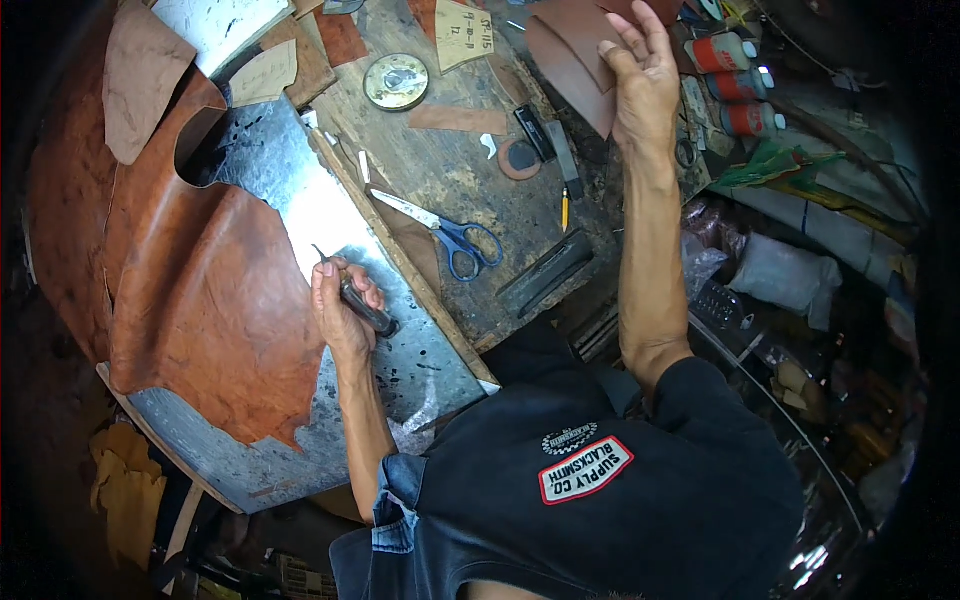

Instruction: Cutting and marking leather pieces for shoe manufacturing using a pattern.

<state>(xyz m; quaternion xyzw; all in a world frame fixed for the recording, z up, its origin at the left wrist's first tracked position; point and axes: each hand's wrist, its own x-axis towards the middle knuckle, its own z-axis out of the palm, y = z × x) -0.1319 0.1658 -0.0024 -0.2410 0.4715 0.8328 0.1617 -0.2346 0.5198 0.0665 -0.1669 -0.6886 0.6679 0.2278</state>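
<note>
My left hand (338,310) is closed around the dark handle of a slim tool (362,308) with a thin, curved, pointed tip. It is over a shiny metal sheet (405,375), right beside the edge of a large reddish-brown leather hide (245,290). The hide spreads over the left side and rises in a fold. At the far right, my right hand (648,90) is raised with its fingers stretched apart. Behind it lie brown leather pieces (560,55); whether the fingertips touch them I cannot tell.
Blue-handled scissors (462,243), a round tin (396,82), a yellow-tipped tool (565,210) and a dark grooved block (546,272) lie on the worn wooden bench (450,165). Card patterns (464,35) are at the back. Several red-labelled bottles (722,52) stand at right.
</note>
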